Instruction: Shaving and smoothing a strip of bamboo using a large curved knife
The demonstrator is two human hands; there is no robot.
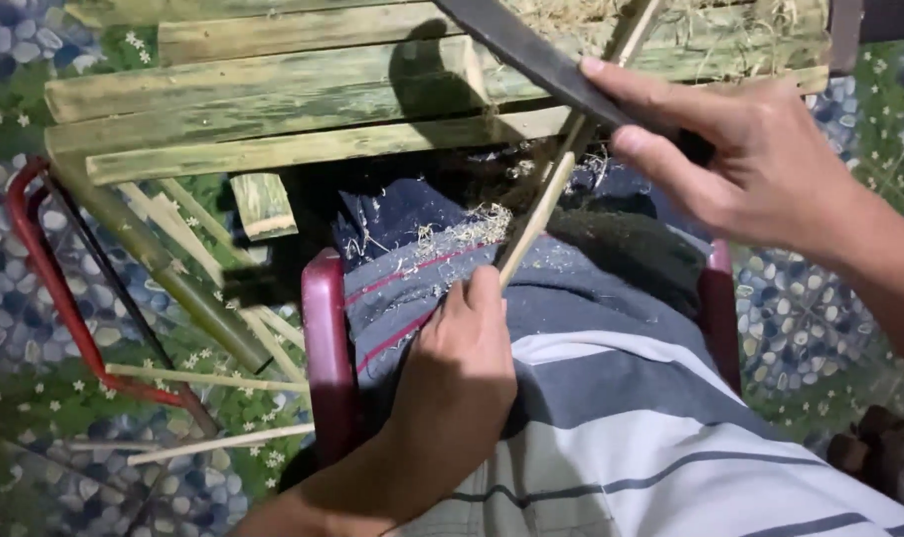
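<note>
Left hand [457,373] is clenched on the thin pale bamboo strip [541,204], braced over the lap. Right hand [750,164] grasps the long dark flat blade [531,50], apparently crossing the strip. Draw shallow strokes away from the body.

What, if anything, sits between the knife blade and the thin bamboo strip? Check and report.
Nothing visible does. The dark blade in the right hand lies across the bamboo strip, seemingly touching it, while the left hand grips the strip's lower end. Only loose shavings lie below on the lap.
</note>
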